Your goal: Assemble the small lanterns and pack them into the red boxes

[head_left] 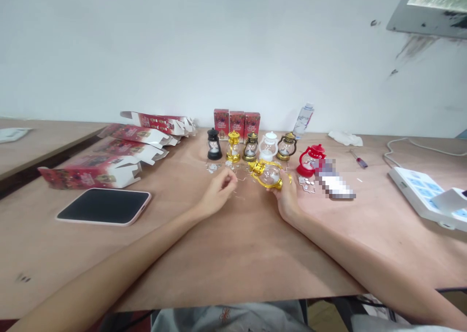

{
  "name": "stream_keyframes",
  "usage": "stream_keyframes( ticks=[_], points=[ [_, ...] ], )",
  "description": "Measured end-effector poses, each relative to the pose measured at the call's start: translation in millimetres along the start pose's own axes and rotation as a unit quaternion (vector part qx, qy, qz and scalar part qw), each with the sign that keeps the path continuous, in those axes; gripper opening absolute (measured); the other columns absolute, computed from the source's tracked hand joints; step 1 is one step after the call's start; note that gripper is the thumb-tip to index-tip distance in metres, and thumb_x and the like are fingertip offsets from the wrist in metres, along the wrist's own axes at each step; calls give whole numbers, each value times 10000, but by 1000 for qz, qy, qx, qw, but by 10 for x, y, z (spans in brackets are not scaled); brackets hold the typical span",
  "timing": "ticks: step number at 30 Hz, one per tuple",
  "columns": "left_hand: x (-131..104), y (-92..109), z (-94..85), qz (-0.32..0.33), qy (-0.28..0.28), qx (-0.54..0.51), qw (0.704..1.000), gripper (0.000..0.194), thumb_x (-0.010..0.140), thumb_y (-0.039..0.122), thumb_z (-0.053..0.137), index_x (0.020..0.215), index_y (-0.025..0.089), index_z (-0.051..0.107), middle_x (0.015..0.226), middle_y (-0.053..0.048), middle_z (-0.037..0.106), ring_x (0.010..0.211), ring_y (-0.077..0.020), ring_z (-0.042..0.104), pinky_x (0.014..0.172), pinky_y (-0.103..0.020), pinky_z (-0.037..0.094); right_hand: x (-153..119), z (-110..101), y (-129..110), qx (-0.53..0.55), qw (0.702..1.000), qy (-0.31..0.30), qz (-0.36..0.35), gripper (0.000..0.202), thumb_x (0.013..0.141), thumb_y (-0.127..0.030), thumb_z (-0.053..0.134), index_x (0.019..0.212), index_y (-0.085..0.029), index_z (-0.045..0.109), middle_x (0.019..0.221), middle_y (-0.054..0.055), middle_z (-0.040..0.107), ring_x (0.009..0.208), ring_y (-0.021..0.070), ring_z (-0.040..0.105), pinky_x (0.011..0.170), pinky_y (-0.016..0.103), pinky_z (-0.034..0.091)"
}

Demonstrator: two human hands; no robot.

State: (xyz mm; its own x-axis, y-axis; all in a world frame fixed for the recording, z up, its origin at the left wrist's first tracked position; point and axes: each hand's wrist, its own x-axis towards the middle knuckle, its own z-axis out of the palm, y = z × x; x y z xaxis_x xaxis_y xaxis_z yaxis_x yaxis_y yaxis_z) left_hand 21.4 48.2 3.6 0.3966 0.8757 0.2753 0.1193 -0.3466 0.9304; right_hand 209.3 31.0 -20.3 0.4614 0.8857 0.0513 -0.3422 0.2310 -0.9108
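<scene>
My right hand (288, 196) is closed around the base of a small gold lantern (269, 174), which lies tilted on its side with its cap toward the left. My left hand (221, 188) is beside it, fingers curled together in a pinch; whatever they hold, if anything, is too small to make out. Behind my hands stand a black lantern (214, 145), another gold lantern (233, 147), two bronze-coloured lanterns (251, 147) and a white lantern (268, 147). A red lantern (310, 161) stands to the right, with small silvery pieces (307, 183) in front of it.
Flattened red cartons (87, 169) and a phone (104, 206) lie at the left. Three red boxes (237, 123) and a water bottle (303, 120) stand by the wall. Right are a tissue (345, 138), a screwdriver (361, 162), a blurred-out object (333, 182) and a white power strip (426, 191).
</scene>
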Motion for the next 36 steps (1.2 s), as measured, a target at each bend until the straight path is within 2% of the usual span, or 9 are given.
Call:
stream_keyframes(
  ticks=[3,5,10,16,21,26,36],
  points=[
    [29,-18,33,-72,28,-181,981,271,808,409,542,764,210,364,548,111,309,375,-25,248,374,-134,209,-20,6,-34,6,1000,5,0,333,722,-480,668,893,-247,501,880,-41,618,812,152,629,580,255,545],
    [32,-16,53,-83,61,-218,971,333,790,452,584,763,208,359,551,118,309,360,-11,245,351,-112,198,-44,10,-59,4,1000,-10,14,319,721,-464,678,879,-249,503,901,-45,610,807,143,632,569,240,546],
    [27,-8,70,-52,160,-184,968,425,799,537,575,703,195,342,532,120,343,310,-4,298,276,-97,213,-149,34,-106,0,995,-73,71,355,674,-477,722,816,-224,517,869,-34,601,772,140,635,553,257,585],
    [29,-3,62,-8,215,-144,966,390,853,543,511,726,208,356,463,128,376,259,-35,332,222,-114,211,-292,69,-139,-13,986,-119,118,398,640,-498,753,770,-198,525,851,-18,594,786,150,633,570,295,619],
    [6,37,90,27,225,-149,963,391,871,533,501,707,209,356,422,124,347,269,-40,323,239,-116,212,-366,99,-152,-11,980,-136,144,340,713,-482,699,775,-190,536,834,-3,588,722,149,635,556,323,625],
    [-9,79,121,25,235,-159,959,385,872,524,508,703,212,358,413,117,351,289,-51,328,260,-129,234,-431,125,-159,-10,968,-165,191,328,772,-495,638,806,-184,540,746,9,614,584,147,632,518,351,617],
    [-14,105,97,6,249,-154,956,397,863,535,517,691,213,361,431,113,364,281,-47,315,256,-143,224,-421,112,-142,-10,959,-193,206,325,786,-490,631,871,-186,554,749,22,683,534,142,650,479,289,598]
  ],
)
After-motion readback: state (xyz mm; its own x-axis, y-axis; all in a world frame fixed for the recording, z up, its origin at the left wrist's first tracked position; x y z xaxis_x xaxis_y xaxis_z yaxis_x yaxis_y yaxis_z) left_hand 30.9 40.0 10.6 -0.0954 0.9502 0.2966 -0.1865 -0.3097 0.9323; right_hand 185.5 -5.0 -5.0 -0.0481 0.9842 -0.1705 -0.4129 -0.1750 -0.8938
